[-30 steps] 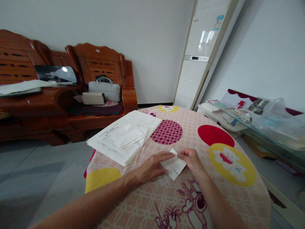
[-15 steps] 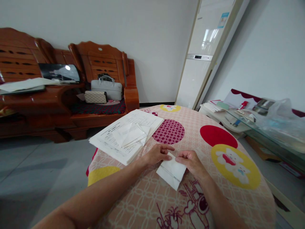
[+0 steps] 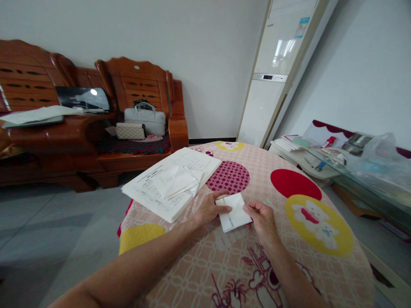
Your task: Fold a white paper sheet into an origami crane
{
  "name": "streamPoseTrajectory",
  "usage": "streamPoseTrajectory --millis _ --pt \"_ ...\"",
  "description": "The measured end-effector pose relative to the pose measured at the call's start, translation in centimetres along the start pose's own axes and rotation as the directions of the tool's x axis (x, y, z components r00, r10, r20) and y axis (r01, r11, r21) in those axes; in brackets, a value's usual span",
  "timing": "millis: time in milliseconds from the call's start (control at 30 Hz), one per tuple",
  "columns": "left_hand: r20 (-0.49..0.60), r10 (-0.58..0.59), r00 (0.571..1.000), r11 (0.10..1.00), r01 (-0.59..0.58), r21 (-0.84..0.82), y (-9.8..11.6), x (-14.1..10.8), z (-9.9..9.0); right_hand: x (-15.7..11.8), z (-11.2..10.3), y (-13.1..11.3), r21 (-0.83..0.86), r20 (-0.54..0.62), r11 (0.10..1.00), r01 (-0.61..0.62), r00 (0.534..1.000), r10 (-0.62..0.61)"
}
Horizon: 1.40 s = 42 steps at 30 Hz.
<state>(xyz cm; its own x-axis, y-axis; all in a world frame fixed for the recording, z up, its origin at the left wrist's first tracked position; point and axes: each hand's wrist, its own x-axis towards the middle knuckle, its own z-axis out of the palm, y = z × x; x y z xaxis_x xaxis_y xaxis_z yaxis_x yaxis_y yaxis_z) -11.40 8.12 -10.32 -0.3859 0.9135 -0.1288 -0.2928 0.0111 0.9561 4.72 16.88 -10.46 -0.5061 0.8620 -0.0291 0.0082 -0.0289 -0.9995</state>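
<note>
A small folded sheet of white paper (image 3: 236, 210), with a faint printed line across it, is held between my two hands over the table. My left hand (image 3: 210, 208) pinches its left edge, thumb on top and fingers partly under it. At the right edge, my right hand (image 3: 260, 216) grips the paper between thumb and fingers; some of those fingertips are hidden beneath. To the left lies a stack of printed paper sheets (image 3: 150, 188), and on it rest a few folded white papers (image 3: 180, 182).
The round table has a patterned tablecloth (image 3: 199, 265). At right stands a glass-topped side table (image 3: 349, 175) with papers and a clear plastic bag (image 3: 382, 162). Wooden chairs (image 3: 138, 85) with a grey bag (image 3: 150, 119) are behind on the left; a tall white air conditioner (image 3: 261, 102) stands at the back.
The folded paper has moved up and turned, now lying squarer between my hands. My left hand has shifted to its left edge, my right hand to its right edge.
</note>
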Motion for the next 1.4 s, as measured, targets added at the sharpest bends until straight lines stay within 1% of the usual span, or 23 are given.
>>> streamPoseTrajectory --millis 67,167,233,300,400,500,533,600,733,867,933,1000,1067,1133,1167,1200,1233,1300,1367,1400 --pt "-0.02 -0.002 1.0 0.999 0.001 -0.045 -0.2 -0.1 0.1 0.1 0.1 0.2 0.006 -0.028 1.0 0.024 0.999 -0.023" --pt "0.023 -0.009 1.0 0.995 0.011 -0.094 -0.3 -0.3 0.4 0.2 0.2 0.5 0.027 -0.076 0.998 0.059 0.996 -0.057" --pt "0.059 -0.012 0.998 0.996 0.018 -0.092 -0.2 -0.5 0.4 0.2 0.2 0.6 0.045 -0.1 0.996 0.074 0.993 -0.069" --pt "0.067 -0.015 0.998 0.998 0.019 -0.052 -0.1 -0.6 0.2 0.1 0.1 0.4 0.058 -0.103 0.996 0.069 0.993 -0.063" --pt "0.027 0.016 1.0 0.997 -0.018 0.071 0.0 -0.4 -0.3 -0.4 -0.2 0.0 0.061 -0.051 0.998 -0.01 0.999 0.014" --pt "-0.002 0.08 0.997 0.969 -0.078 0.234 0.3 -0.1 -1.0 -0.9 -0.7 -0.4 0.04 0.038 0.987 -0.155 0.987 0.154" --pt "0.001 0.091 0.996 0.957 -0.087 0.278 0.4 -0.1 -1.1 -1.0 -0.8 -0.5 0.033 0.064 0.98 -0.197 0.979 0.195" --pt "0.036 0.075 0.997 0.938 -0.082 0.336 0.6 0.0 -1.3 -1.1 -1.0 -0.5 0.027 0.1 0.968 -0.248 0.965 0.244" --pt "0.144 0.017 0.989 0.932 -0.068 0.356 0.3 0.2 -1.5 -1.0 -1.3 -0.3 0.005 0.113 0.97 -0.241 0.964 0.239" --pt "0.176 0.028 0.984 0.928 -0.091 0.361 -1.3 0.7 -1.6 -0.7 -1.6 0.1 -0.096 0.085 0.963 -0.251 0.962 0.259" --pt "0.178 0.056 0.982 0.919 -0.12 0.375 -2.1 0.8 -1.5 -0.6 -1.6 0.3 -0.202 0.043 0.946 -0.254 0.963 0.268" --pt "0.175 0.083 0.981 0.891 -0.152 0.427 -2.4 0.7 -1.3 -0.5 -1.6 0.5 -0.363 -0.009 0.903 -0.231 0.97 0.245" --pt "0.179 0.106 0.978 0.834 -0.185 0.519 -2.3 0.4 -1.1 -0.3 -1.7 0.5 -0.485 -0.04 0.851 -0.201 0.977 0.208" --pt "0.183 0.135 0.974 0.745 -0.221 0.63 -1.9 0.0 -0.9 -0.1 -1.8 0.4 -0.565 -0.057 0.809 -0.162 0.986 0.158" --pt "0.185 0.156 0.97 0.693 -0.241 0.679 -1.7 -0.2 -0.9 -0.1 -1.8 0.3 -0.615 -0.061 0.778 -0.128 0.992 0.115" --pt "0.192 0.184 0.964 0.642 -0.266 0.72 -1.6 -0.4 -0.9 0.0 -1.9 0.1 -0.683 -0.058 0.726 -0.083 0.997 0.059" --pt "0.205 0.222 0.953 0.591 -0.299 0.749 -1.5 -0.6 -0.9 0.0 -1.9 0.0 -0.752 -0.042 0.659 -0.033 0.999 0.002" --pt "0.259 0.312 0.914 0.499 -0.39 0.774 -1.5 -0.8 -1.0 -0.2 -1.9 -0.2 -0.852 0.01 0.521 0.053 0.996 -0.085" --pt "0.348 0.375 0.859 0.43 -0.493 0.756 -1.6 -1.0 -1.0 -0.6 -1.7 -0.4 -0.889 0.069 0.44 0.132 0.986 -0.155" --pt "0.4 0.381 0.834 0.407 -0.54 0.737 -1.6 -1.0 -1.0 -0.8 -1.6 -0.4 -0.896 0.112 0.404 0.185 0.974 -0.198"
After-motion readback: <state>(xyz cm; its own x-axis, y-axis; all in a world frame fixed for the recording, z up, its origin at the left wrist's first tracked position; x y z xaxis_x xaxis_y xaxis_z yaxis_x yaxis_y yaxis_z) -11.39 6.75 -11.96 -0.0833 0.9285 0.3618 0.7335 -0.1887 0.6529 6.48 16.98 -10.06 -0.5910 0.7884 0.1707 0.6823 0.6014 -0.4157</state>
